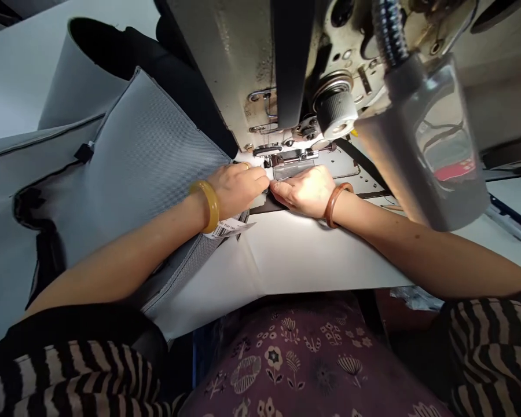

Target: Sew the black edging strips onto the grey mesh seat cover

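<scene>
A large stitched piece of grey mesh fabric (156, 133) with dark edging lies left of the sewing machine (238, 63). My left hand (234, 188), with a yellow bangle on its wrist, is closed on the fabric's edge near the machine's needle area. A white barcode label (228, 227) sticks out below that wrist. Fingertips nearly touching the left ones, my right hand (307, 190) is closed, thumb and fingers pressed together beside the metal guide (293, 168). What it pinches is hidden. The needle itself cannot be made out.
A lamp (434, 145) on a flexible neck hangs over my right forearm. The machine's head overhangs both hands. The white tabletop (312, 249) ends just before my lap. A dark-and-silver tool (512, 217) lies at the far right.
</scene>
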Tool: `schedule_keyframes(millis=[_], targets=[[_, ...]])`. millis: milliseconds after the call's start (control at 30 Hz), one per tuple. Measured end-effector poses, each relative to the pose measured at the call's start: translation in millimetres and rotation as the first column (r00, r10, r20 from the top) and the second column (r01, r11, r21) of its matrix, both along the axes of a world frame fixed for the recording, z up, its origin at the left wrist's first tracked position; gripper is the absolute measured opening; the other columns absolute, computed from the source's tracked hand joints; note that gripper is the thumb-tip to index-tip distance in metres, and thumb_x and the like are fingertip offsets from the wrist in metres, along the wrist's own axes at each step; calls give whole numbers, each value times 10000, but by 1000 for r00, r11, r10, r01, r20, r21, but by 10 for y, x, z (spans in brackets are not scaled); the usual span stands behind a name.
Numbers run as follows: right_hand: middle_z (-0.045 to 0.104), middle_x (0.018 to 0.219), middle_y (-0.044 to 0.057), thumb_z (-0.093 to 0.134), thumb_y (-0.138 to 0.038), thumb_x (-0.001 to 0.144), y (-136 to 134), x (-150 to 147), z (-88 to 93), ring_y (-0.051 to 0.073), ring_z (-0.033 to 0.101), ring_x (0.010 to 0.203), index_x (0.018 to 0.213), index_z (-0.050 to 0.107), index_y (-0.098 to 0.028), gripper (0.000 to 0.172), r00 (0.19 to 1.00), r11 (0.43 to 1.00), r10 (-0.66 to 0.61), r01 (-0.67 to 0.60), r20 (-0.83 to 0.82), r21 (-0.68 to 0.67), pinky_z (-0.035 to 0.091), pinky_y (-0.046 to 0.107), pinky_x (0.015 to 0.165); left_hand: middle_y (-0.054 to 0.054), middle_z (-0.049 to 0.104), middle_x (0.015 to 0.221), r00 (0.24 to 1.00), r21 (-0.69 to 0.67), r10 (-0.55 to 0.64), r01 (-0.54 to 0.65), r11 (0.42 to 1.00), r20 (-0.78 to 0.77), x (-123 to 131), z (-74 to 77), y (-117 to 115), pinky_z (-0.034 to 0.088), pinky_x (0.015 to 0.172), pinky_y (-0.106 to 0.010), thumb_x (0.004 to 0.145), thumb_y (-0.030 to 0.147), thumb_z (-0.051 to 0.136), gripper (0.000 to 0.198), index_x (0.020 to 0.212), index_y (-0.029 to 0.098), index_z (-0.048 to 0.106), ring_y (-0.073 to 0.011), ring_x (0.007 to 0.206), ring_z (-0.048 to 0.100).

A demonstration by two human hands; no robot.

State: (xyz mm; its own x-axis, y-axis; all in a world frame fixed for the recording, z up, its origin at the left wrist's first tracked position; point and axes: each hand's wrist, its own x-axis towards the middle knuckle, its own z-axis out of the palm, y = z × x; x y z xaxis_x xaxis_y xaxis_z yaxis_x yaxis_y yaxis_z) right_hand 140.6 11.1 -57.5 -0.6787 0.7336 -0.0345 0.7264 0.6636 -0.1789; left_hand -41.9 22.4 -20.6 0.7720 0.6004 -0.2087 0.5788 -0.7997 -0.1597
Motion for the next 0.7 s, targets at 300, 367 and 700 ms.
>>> schedule_keyframes(millis=[300,367,700], targets=[[710,802,90,291,-215,973,17,-68,136,187,567,686,998,659,-139,376,974,1000,-16,21,227,-22,245,296,579,-114,653,997,981,-33,-41,35,999,-189,103,107,72,453,647,-345,890,63,341,346,1017,128,656,-245,874,622],[706,784,90,300,-249,975,15,-77,106,182,563,670,983,664,-138,380,983,997,-71,73,172,-7,269,288,588,-123,643,982,980,-38,-18,11,999,-196,112,119,62,452,640,-347,893,60,316,368,1011,124,659,-246,869,622],[690,786,68,250,-254,968,66,-38,-30,173,567,684,1118,635,-152,426,988,997,-27,15,154,75,356,286,644,-90,607,954,978,-89,184,-192,977,-94,104,169,76,468,675,-339,799,40,487,318,1023,174,667,-263,873,618]])
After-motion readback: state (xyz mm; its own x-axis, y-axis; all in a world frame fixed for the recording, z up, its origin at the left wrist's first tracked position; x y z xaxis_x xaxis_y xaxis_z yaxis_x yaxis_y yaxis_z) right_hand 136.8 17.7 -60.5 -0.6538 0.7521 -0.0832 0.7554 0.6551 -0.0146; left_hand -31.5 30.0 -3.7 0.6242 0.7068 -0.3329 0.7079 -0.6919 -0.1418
